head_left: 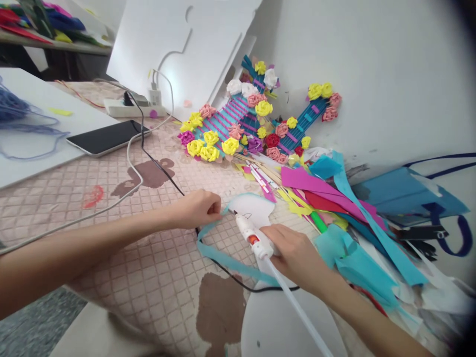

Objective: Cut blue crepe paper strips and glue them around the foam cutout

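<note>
My right hand (293,250) grips a white hot glue gun (243,228), with a long translucent glue stick (297,307) running out of its back. The nozzle points up and left, close to the rim of a white cutout (258,204) with a pencil mark on it. A light blue paper strip (238,265) follows that cutout's upper rim and loops down across the table. My left hand (203,208) is closed, pinching the strip just left of the nozzle. My right hand and the gun hide part of the cutout.
Flower-covered blue decorations (230,119) lean by the wall. Coloured paper scraps (327,193) and a blue bag (412,193) lie right. A phone (107,138), power strip (122,108) and black cord (159,168) are left. Another white piece (290,327) lies in front.
</note>
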Available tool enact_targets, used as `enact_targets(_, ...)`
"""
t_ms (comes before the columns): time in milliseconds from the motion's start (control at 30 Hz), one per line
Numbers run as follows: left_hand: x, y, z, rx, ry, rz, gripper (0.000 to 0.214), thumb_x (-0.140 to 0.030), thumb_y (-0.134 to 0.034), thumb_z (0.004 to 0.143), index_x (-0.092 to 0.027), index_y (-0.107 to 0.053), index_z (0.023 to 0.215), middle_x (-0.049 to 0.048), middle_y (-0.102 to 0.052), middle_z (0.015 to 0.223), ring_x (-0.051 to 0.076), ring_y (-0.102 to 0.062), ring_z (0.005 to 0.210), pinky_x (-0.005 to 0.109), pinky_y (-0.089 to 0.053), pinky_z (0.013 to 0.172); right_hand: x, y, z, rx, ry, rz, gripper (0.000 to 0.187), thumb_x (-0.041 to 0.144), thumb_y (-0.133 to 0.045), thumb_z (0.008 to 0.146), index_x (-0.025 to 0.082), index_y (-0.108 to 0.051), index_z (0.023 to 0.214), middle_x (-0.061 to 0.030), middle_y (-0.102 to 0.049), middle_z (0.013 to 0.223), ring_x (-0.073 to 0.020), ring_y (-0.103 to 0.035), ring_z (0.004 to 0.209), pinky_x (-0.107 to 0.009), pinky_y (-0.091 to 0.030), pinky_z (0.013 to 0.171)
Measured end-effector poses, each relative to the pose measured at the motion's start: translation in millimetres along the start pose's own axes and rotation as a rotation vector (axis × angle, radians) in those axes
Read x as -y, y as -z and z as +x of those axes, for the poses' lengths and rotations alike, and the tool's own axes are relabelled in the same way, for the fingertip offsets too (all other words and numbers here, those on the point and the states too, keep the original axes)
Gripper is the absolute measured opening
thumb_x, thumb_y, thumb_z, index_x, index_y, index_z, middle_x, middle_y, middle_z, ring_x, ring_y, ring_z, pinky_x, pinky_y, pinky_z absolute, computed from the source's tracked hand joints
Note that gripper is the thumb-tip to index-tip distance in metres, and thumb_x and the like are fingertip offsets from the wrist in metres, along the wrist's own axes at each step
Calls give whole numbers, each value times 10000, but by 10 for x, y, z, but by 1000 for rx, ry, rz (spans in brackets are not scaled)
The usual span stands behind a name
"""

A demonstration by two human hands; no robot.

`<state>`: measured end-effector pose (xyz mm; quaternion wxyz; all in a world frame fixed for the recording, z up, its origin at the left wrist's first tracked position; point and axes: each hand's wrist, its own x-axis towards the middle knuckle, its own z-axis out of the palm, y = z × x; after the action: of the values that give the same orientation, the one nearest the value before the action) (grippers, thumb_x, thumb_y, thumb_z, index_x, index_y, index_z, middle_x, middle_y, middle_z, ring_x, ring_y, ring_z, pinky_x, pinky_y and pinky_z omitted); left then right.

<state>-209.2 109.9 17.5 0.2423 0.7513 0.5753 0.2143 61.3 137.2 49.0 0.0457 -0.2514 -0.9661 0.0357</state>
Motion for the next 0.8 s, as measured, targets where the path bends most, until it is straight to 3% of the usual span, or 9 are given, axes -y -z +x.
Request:
enact_targets(133, -49, -43, 94, -52, 19, 43, 235, -377, -611, 775, -161, -581, 865, 33, -653, 757, 160, -585, 654, 251, -382, 568, 41, -13, 41, 27, 11, -63, 141, 171, -503, 838, 198, -534, 973, -57, -621, 874, -213, -589, 828, -292, -389, 634)
enact_targets(267, -65, -105, 130, -68, -6, 62, 315, -197, -580, 739, -151, -523, 1046, 26, -651, 789, 173, -595, 689, 260, -390, 590, 73, -20, 71, 44, 14, -135, 80, 178, -534, 835, 205, -531, 910, -24, -568, 802, -186, -549, 730, -291, -332, 578)
enact_targets(367, -21, -114, 126, -74, -19, 25, 335, -87, -496, 722, -146, -523, 1051, 11, -647, 732, 151, -584, 639, 244, -389, 572, 89, -25, 92, 46, 19, -157, 73, 188, -540, 840, 207, -531, 910, -17, -542, 804, -177, -525, 701, -296, -304, 560)
enact_targets(667, 63, -69, 151, -72, -43, -48, 241, -120, -488, 773, -134, -594, 990, -1, -640, 668, 115, -568, 582, 210, -384, 554, 114, -49, 164, 65, -3, -192, 90, 186, -548, 832, 202, -528, 919, -10, -518, 842, -158, -487, 670, -293, -250, 528)
enact_targets(800, 68, -48, 198, -79, -80, -60, 224, -104, -485, 793, -129, -610, 977, 26, -659, 754, 123, -587, 655, 216, -415, 605, 129, -46, 191, 61, -2, -200, 103, 148, -541, 814, 201, -520, 900, -3, -506, 830, -154, -481, 666, -290, -244, 531)
